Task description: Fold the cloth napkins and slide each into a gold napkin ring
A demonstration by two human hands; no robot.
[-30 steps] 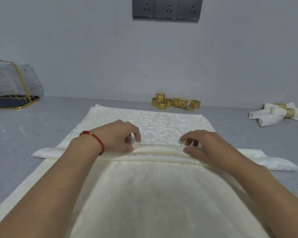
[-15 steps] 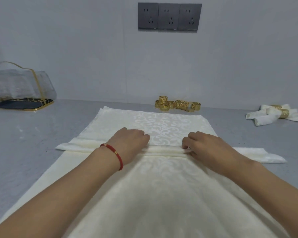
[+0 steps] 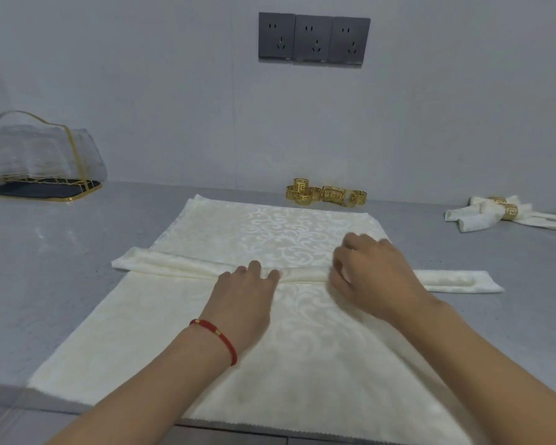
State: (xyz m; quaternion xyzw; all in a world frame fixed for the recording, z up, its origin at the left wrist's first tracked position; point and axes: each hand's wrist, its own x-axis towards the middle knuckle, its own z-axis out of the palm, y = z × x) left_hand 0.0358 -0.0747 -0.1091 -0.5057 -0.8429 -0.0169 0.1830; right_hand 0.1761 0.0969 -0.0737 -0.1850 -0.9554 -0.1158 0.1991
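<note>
I have the cream damask cloth napkin [image 3: 302, 232] spread flat on the grey stone-look counter [image 3: 61, 268], its near edge hanging just past the counter's front. Across its middle lies a rolled or pleated band of the same cloth [image 3: 302, 275], long axis running left to right, its ends poking out beyond the napkin's sides. My left hand [image 3: 246, 293] (the one with the red cord bracelet [image 3: 217, 337]) rests palm-down with fairly straight fingers pressing the band's near side. My right hand [image 3: 371, 274] sits curled over the band just beside it; it looks to be pinching the fold, though motion blur keeps me from being sure. Both hands are equally near the band, so the next fold should carry it away from me, toward the cluster of gold fretwork napkin rings [image 3: 326, 195] by the wall. A finished ringed napkin [image 3: 495, 213] lies far right.
</note>
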